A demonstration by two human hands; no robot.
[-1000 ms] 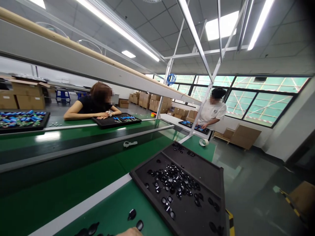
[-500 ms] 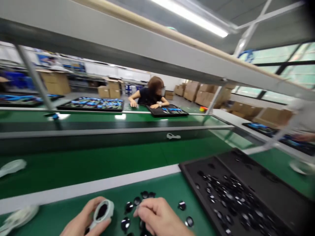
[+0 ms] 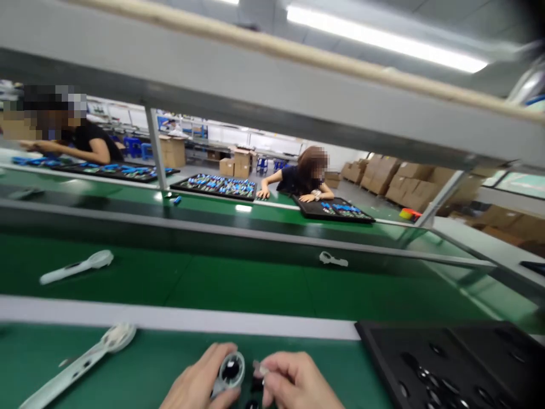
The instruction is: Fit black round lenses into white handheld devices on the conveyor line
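Head view | text: none legible | labels: none legible | brands: none legible | numbers: none legible | signs: none legible

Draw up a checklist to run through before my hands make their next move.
1. Left hand gripping the pale ring-headed part: ok.
2. Dark round piece within the ring: ok.
3. That piece fully seated: cannot tell from this view.
4. Right hand free: not ok, its fingers pinch a small pale piece.
5. Black pieces available in the tray at right: ok.
6. Green surface to the left clear: not ok, a long pale part lies there.
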